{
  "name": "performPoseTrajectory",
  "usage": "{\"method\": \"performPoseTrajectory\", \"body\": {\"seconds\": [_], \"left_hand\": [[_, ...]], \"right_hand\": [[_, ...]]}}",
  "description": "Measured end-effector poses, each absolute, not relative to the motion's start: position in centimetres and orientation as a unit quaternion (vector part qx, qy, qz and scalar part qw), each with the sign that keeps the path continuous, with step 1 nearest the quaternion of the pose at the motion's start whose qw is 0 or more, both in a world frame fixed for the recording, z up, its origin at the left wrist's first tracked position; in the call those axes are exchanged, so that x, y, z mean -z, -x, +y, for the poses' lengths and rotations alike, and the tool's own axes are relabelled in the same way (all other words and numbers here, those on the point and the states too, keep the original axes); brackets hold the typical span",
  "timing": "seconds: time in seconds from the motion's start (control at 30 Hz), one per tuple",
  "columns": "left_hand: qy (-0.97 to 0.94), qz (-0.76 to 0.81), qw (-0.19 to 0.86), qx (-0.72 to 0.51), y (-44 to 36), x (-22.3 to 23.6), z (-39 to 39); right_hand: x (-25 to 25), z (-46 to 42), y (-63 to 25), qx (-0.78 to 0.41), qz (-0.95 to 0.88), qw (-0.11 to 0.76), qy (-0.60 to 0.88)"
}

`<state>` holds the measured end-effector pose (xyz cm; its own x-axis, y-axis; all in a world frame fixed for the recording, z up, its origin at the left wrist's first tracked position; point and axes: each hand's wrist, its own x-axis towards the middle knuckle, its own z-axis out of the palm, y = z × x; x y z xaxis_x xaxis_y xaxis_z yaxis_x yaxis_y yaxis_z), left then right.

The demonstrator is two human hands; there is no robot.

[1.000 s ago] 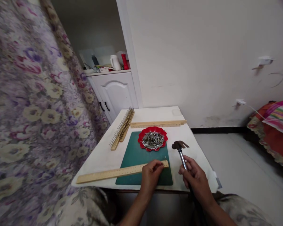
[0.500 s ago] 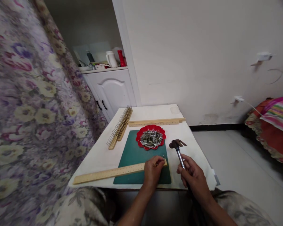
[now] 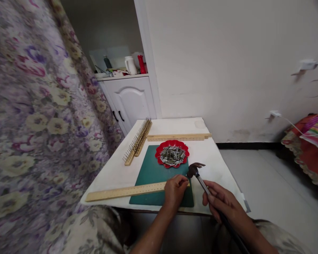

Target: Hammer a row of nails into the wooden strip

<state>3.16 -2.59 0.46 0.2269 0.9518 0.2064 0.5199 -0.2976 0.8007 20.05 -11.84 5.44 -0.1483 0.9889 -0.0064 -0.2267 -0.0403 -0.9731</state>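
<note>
My left hand [image 3: 174, 192] rests on the right end of a pale wooden strip [image 3: 127, 191] dotted with rows of small holes. Its thumb and fingertips pinch a nail, which is mostly hidden now. A claw hammer [image 3: 202, 184] is in my right hand [image 3: 224, 201], gripped along its shaft. The hammer's head is right beside my left fingertips, over the strip's end; whether it touches the nail I cannot tell. Beneath the strip lies a green mat [image 3: 151, 169]. On the mat's far part sits a red scalloped bowl [image 3: 158, 154] heaped with loose nails [image 3: 172, 155].
Wooden strips full of upright nails [image 3: 139, 139] stand at the table's left. More bare wooden strips [image 3: 178, 137] lie across the far side. A floral curtain [image 3: 50, 116] hangs on the left, and a white cabinet [image 3: 134, 100] stands behind the table [image 3: 106, 176].
The hammer head has moved left and down to my left fingertips, carried by my right hand. My left hand keeps its pinch at the strip's end. The whole view has shifted slightly.
</note>
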Motion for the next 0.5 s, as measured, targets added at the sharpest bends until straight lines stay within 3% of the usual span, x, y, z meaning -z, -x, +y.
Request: {"method": "performPoseTrajectory", "body": {"seconds": [0.5], "left_hand": [[-0.729,0.515,0.289,-0.347,-3.18,-0.24,-2.58]], "right_hand": [[-5.98,-12.6,-19.26,-0.564,-0.51,0.465,0.453]]}}
